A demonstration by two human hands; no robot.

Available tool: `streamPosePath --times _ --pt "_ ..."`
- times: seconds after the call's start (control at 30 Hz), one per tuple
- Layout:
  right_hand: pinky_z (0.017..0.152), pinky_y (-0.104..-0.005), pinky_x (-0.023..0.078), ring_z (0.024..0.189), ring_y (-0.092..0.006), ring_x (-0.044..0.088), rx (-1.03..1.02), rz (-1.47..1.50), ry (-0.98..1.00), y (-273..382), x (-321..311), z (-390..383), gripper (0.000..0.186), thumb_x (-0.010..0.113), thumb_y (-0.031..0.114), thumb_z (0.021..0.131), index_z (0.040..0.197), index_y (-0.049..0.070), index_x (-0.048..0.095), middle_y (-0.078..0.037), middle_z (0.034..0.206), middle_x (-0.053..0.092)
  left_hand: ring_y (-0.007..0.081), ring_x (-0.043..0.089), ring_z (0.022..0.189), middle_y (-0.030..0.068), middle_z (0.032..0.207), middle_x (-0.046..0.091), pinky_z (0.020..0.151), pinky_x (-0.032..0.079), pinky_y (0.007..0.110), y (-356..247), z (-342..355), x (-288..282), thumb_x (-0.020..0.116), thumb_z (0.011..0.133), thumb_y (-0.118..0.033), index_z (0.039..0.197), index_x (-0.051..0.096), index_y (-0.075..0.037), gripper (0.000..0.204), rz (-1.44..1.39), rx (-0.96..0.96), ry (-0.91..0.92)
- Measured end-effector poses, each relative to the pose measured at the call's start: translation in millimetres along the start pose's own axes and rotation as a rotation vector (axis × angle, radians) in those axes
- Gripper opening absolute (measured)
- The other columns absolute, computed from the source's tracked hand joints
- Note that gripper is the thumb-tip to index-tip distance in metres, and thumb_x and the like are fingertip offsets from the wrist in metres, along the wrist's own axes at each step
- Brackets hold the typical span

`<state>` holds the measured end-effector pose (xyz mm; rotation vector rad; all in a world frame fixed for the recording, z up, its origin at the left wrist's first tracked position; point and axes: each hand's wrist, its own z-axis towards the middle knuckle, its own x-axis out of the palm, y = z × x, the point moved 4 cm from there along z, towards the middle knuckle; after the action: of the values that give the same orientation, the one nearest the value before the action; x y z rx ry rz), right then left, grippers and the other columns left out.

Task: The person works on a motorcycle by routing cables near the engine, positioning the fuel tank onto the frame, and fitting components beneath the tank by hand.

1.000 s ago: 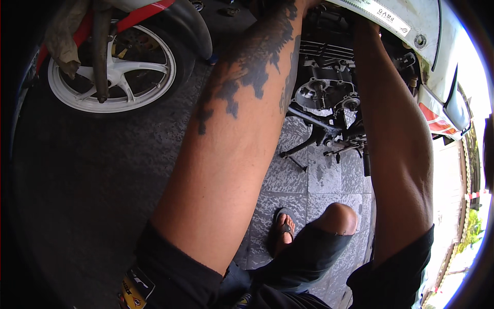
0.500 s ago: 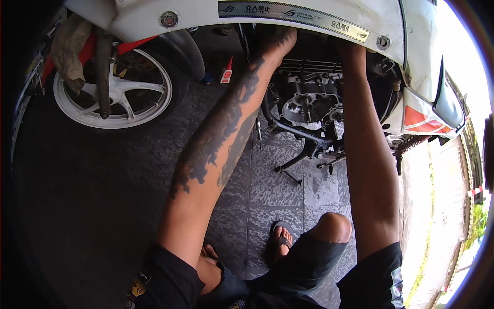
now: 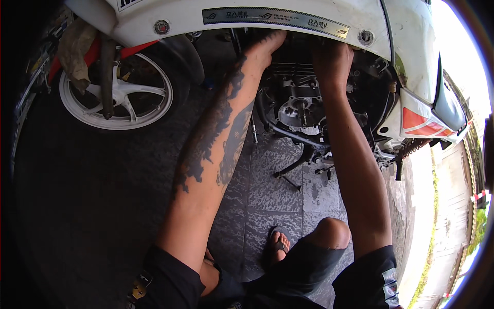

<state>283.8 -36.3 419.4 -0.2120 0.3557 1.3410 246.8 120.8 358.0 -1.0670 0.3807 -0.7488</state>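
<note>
Both my hands reach up to the underside of a white body panel (image 3: 134, 18) with a striped sticker strip. My left hand (image 3: 267, 44) is at the panel's lower edge, left of the engine, its fingers tucked out of sight. My right hand (image 3: 332, 64) reaches under the same edge above the engine, its fingers also hidden; what either touches there cannot be made out. Between my forearms sits a partly disassembled metal engine (image 3: 303, 110) with exposed housings and a shaft, inside a dark frame tube.
A white spoked front wheel (image 3: 123, 92) with red bodywork and a draped tan cloth (image 3: 74, 51) is at left. A stand (image 3: 288, 180) rests on grey tiles (image 3: 272, 195) near my sandalled foot. A coiled spring (image 3: 411, 149) hangs at right, with a bright wall beyond.
My view has shifted so more of the panel shows. My right hand has moved leftward under it. A small bottle seen half a second ago is now hidden behind my left arm.
</note>
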Motion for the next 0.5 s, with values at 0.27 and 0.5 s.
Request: streamPosePath --times 0.27,0.5 --pt "0.072 -0.046 0.05 0.089 -0.0356 0.062 -0.11 -0.272 0.344 1 5 13 0.039 0.064 0.038 0.081 0.11 0.012 0.062 -0.016 0.099 0.065 0.0234 0.04 0.122 0.0097 0.138 0.042 0.098 0.036 0.041 6 5 2 0.051 0.092 -0.035 0.135 0.041 -0.008 0.052 0.024 -0.008 0.016" --pt "0.07 -0.0466 0.051 0.088 -0.0366 0.062 -0.266 -0.394 0.403 -7 14 16 0.033 0.064 0.032 0.081 0.11 0.016 0.063 -0.015 0.1 0.065 0.0235 0.043 0.119 0.0099 0.136 0.044 0.094 0.038 0.041 1 12 8 0.05 0.092 -0.035 0.134 0.043 -0.007 0.051 0.048 0.01 0.027"
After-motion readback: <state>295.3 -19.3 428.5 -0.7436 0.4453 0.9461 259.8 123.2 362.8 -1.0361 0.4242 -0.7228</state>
